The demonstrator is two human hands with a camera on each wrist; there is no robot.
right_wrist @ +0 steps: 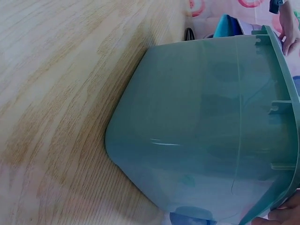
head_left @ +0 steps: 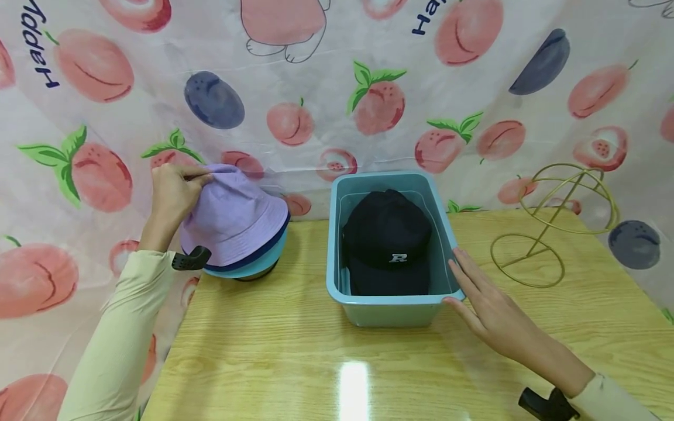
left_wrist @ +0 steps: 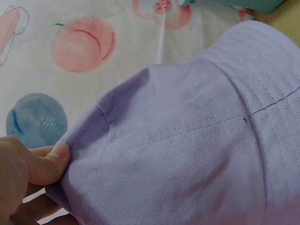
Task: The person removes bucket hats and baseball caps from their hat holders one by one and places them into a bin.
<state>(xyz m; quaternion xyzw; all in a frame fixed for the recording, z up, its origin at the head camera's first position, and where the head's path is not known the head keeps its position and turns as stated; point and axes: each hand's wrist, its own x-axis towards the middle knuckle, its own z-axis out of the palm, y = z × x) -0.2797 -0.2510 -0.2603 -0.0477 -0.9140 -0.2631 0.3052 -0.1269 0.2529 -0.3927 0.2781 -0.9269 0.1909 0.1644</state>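
My left hand (head_left: 174, 196) pinches the crown of a lavender bucket hat (head_left: 237, 210) between thumb and fingers. In the left wrist view, the hat (left_wrist: 178, 154) shows its stitched brim and a fold where the thumb presses. Under its brim show a navy hat (head_left: 276, 238) and a turquoise hat (head_left: 268, 254), with a dark edge lowest. My right hand (head_left: 495, 316) lies with straight fingers against the right front corner of a blue-green plastic bin (head_left: 389, 313). Inside the bin sits a black baseball cap (head_left: 387, 228) with a white letter. The right wrist view shows the bin's side (right_wrist: 187, 126).
A gold wire stand (head_left: 550, 222) with round loops stands on the table's right side. The wood-grain table (head_left: 263, 351) spreads in front. Behind it hangs a fruit-printed cloth (head_left: 326, 76), which also runs down the left side.
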